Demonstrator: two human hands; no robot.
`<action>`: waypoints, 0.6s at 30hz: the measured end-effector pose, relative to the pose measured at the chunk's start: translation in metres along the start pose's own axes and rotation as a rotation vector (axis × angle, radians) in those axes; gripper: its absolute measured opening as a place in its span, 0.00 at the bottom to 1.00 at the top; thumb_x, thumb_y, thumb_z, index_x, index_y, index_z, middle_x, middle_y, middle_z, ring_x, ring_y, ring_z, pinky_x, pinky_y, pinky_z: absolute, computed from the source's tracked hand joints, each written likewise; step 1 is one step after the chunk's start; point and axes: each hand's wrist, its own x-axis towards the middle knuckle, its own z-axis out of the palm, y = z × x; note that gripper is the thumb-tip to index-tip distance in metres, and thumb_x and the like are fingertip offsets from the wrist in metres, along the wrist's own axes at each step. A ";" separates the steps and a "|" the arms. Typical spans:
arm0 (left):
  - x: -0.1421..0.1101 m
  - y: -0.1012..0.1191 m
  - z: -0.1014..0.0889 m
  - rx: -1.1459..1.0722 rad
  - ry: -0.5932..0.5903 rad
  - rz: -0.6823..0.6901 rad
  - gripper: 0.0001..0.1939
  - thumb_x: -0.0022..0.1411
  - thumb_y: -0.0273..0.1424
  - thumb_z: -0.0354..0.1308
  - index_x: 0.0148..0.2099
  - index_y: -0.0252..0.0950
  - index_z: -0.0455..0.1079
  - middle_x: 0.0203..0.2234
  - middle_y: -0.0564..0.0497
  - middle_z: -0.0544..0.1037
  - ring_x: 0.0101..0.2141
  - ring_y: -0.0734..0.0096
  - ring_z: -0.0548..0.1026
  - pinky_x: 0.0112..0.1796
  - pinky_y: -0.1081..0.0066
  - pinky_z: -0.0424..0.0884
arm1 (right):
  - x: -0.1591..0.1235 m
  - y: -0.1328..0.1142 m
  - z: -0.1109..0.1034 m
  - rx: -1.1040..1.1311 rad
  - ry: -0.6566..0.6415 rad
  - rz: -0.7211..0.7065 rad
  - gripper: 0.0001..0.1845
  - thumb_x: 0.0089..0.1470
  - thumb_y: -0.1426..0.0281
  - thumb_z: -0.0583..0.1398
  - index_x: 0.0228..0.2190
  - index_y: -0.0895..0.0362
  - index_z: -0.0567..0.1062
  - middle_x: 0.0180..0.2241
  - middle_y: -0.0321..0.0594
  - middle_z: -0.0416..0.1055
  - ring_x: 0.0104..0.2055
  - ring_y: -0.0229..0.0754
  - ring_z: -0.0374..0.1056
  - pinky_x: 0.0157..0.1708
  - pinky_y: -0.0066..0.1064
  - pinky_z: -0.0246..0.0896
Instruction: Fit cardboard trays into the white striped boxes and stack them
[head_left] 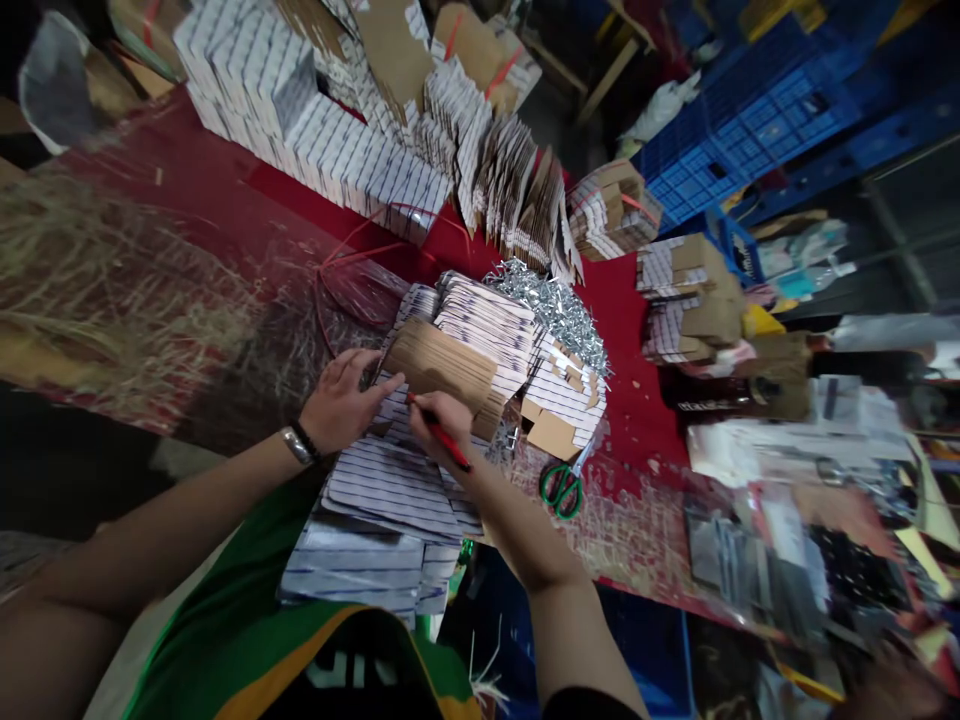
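My right hand (444, 425) is closed around a red pen (451, 446), its end pointing at the striped cardboard under it. My left hand (341, 398) lies with thumb and fingers apart at the left end of a row of brown cardboard pieces (439, 362), touching or very close to them; its fingertips are partly hidden. Striped flat cardboard sheets (397, 485) are stacked in front of me, below both hands. Just behind the brown pieces sits a bundle of striped folded cardboard (487, 325).
Silver metal clips (555, 305) are heaped behind the bundles. Green-handled scissors (562, 490) lie right of my right hand. White striped boxes (315, 130) and upright cardboard pieces (517, 195) line the red table's (626, 340) far side. Blue crates (750, 120) stand beyond.
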 end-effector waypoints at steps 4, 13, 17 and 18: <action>-0.011 0.008 -0.013 -0.235 0.073 0.106 0.19 0.67 0.22 0.62 0.57 0.42 0.76 0.58 0.41 0.71 0.57 0.55 0.74 0.56 0.54 0.77 | 0.011 0.001 -0.062 0.465 0.669 0.190 0.09 0.65 0.63 0.63 0.34 0.51 0.70 0.28 0.34 0.78 0.25 0.39 0.72 0.29 0.32 0.70; -0.030 0.002 -0.049 -1.044 -0.169 -0.096 0.25 0.79 0.37 0.46 0.74 0.42 0.57 0.48 0.40 0.81 0.45 0.57 0.84 0.45 0.56 0.83 | 0.006 0.007 -0.020 0.182 -0.168 -0.008 0.06 0.62 0.65 0.64 0.34 0.53 0.79 0.31 0.37 0.80 0.32 0.39 0.75 0.34 0.29 0.68; -0.007 -0.006 -0.028 -0.323 -0.132 -0.084 0.30 0.69 0.38 0.63 0.71 0.42 0.67 0.63 0.36 0.71 0.60 0.47 0.73 0.60 0.47 0.73 | -0.002 0.014 0.022 -0.141 -0.210 -0.125 0.10 0.67 0.69 0.59 0.32 0.54 0.77 0.27 0.36 0.76 0.31 0.38 0.72 0.34 0.29 0.62; -0.002 -0.005 -0.022 -0.200 -0.139 -0.082 0.32 0.67 0.37 0.66 0.71 0.43 0.68 0.66 0.36 0.67 0.63 0.44 0.69 0.63 0.44 0.69 | -0.002 0.015 0.026 -0.188 -0.221 -0.140 0.10 0.67 0.68 0.59 0.33 0.54 0.78 0.27 0.36 0.75 0.31 0.39 0.71 0.33 0.29 0.61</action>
